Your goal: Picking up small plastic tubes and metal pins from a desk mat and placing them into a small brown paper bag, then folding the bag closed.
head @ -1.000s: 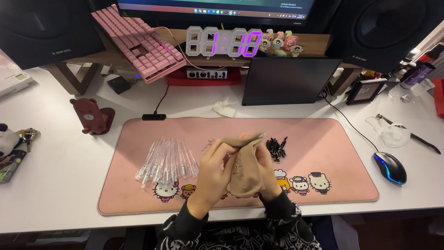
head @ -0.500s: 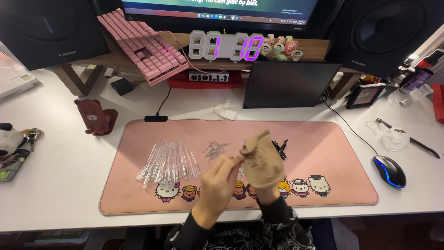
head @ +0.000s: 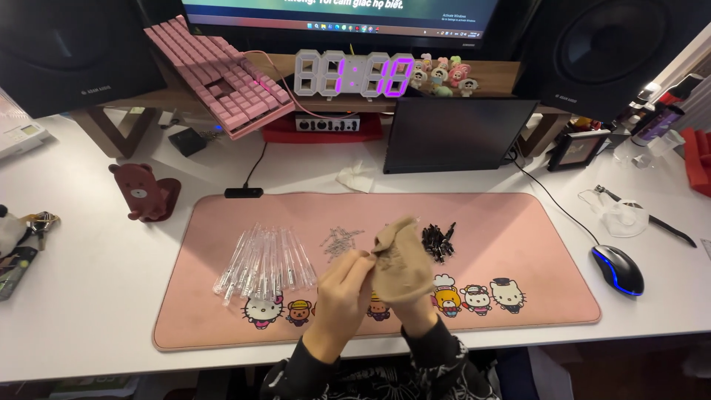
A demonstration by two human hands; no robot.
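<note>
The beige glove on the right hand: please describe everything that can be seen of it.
The beige glove is thin, soft fabric, plain tan, without visible print. It covers the right hand down to the wrist, above a dark patterned sleeve. Its fingertips stand loose and crumpled at the top, not filled. The bare left hand pinches its edge. It is held above the pink desk mat, near a pile of small black parts.

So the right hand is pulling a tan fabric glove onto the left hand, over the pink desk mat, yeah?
Not quite. The head view shows the tan fabric glove on the right hand, and the bare left hand pulling it on, over the pink desk mat.
</note>
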